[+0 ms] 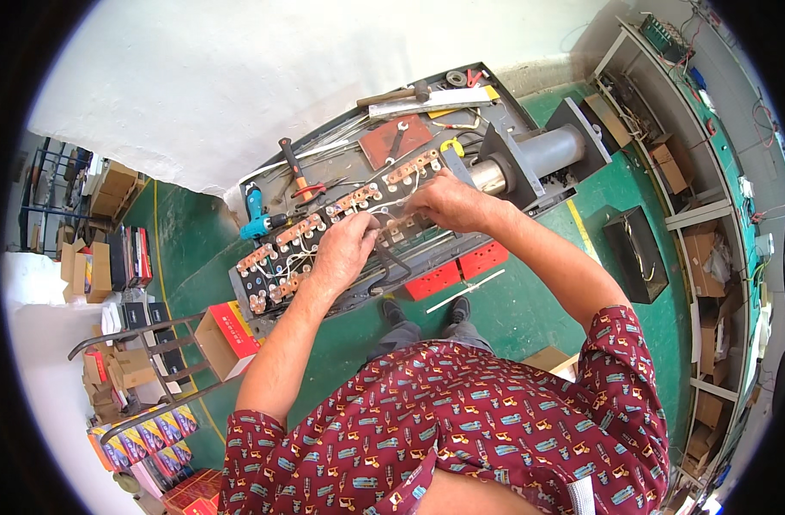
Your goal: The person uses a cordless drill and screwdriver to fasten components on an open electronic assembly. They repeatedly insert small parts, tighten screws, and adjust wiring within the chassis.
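A long dark assembly with copper bars (354, 202), round white terminals and thin white wires lies across the bench. Over its near edge, my left hand (348, 249) is closed, thumb and fingers pinched together. My right hand (448, 202) is closed too, above the bars further right. Whatever the fingers hold is too small and partly hidden to name. Below and between the hands a black cable (394, 262) loops over the near side. Left of the bars rests a teal cordless drill (257, 219). Red-handled pliers (318, 188) lie just behind them.
A hammer (292, 163), a wrench (398, 140) on a reddish board and a wooden-handled mallet (397, 95) lie behind. At right is a flanged metal cylinder (551, 152). A black box (635, 255) stands on the floor near shelving (697, 215); a cart (165, 343) stands left.
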Action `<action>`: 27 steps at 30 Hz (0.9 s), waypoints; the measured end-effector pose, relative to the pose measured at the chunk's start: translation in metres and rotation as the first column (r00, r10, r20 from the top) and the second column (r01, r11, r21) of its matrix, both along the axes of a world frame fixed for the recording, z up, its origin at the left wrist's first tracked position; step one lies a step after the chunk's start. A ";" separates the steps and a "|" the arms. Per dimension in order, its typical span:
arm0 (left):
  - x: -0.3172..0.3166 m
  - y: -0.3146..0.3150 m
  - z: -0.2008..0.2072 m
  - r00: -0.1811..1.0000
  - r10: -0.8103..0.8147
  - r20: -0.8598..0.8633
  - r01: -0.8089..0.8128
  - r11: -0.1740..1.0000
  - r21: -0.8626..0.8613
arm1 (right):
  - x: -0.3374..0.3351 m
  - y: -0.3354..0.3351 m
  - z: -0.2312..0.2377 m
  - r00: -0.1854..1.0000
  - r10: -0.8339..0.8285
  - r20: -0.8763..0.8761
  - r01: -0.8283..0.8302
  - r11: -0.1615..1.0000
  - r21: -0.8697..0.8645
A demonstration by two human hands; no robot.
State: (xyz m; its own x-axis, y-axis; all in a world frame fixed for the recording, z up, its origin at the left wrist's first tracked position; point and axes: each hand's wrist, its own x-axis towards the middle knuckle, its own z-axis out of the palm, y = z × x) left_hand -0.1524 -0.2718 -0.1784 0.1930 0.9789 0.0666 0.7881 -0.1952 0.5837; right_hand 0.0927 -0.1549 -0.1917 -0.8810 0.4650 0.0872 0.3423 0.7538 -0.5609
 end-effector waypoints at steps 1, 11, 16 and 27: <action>0.000 -0.001 0.000 1.000 -0.002 0.000 0.002 1.000 0.000 | 0.000 -0.001 0.005 1.000 0.005 0.019 -0.005 1.000 -0.005; 0.004 -0.004 0.000 1.000 -0.025 0.000 0.025 1.000 -0.004 | 0.001 -0.021 -0.011 0.999 0.017 -0.043 -0.005 0.961 0.278; -0.002 -0.004 0.011 0.979 0.094 0.183 -0.075 0.992 -0.105 | -0.001 -0.030 -0.009 0.999 -0.029 -0.045 0.042 0.944 0.326; -0.012 -0.013 0.011 0.993 0.057 0.101 -0.053 0.998 -0.042 | -0.003 -0.037 -0.010 0.996 -0.009 -0.087 0.040 0.931 0.363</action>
